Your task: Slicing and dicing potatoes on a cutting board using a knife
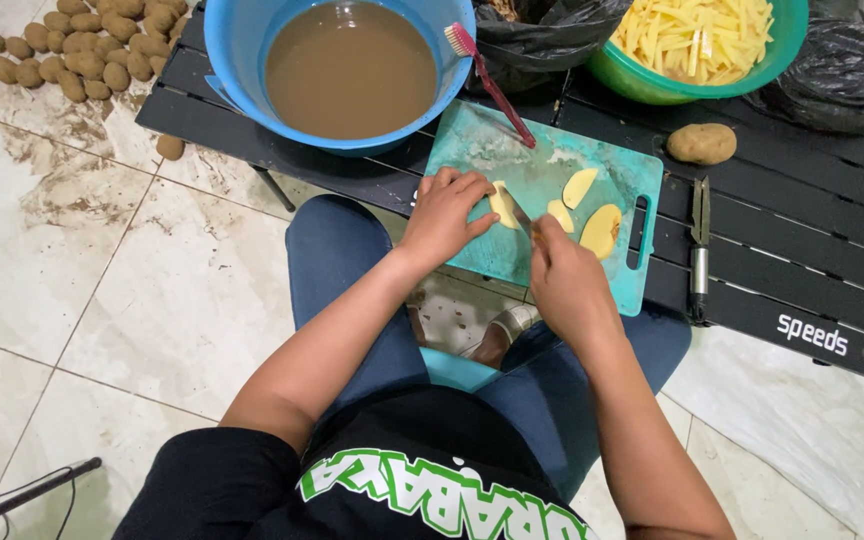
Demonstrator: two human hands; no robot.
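Note:
My left hand (444, 213) presses a peeled potato piece (503, 205) down on the teal cutting board (512, 150). Gripped in my right hand (564, 280) is a knife (519, 212), its blade against that piece. To the right on the board lie three cut potato slices (580, 186), (560, 214), (602, 229). Both hands sit close together over the board's front half.
A blue basin of brown water (350, 68) holds a red toothbrush (487, 78). A green bowl of potato sticks (697, 38) stands at the back right. A whole potato (701, 143) and a peeler (699, 250) lie on the black slatted table (802, 230). Unpeeled potatoes (72, 55) cover the floor at left.

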